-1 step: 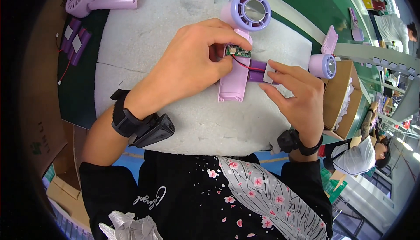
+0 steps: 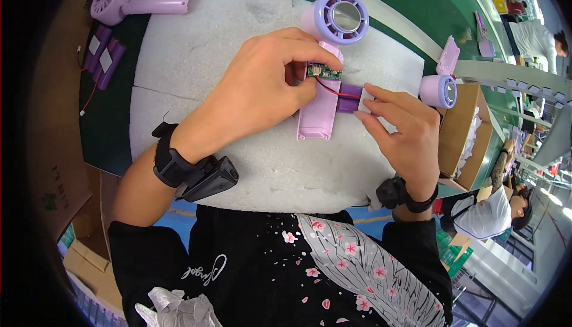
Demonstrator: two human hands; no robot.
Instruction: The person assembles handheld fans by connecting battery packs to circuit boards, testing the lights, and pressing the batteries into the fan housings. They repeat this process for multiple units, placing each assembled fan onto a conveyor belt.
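A lilac handheld fan lies on the white foam mat, head away from me, its pink handle opened up. A small green circuit board sits across the upper handle. My left hand is closed around the handle there, thumb and forefinger at the board; its other fingers are partly hidden. Red and black wires run from the board to a purple battery pack beside the handle's right edge. With fingertips and thumb, my right hand grips the pack's right end, on its white pad.
Another lilac fan and two wired battery packs lie at the far left. On the right are a fan head, a pink shell piece and an open cardboard box. Other people work farther right.
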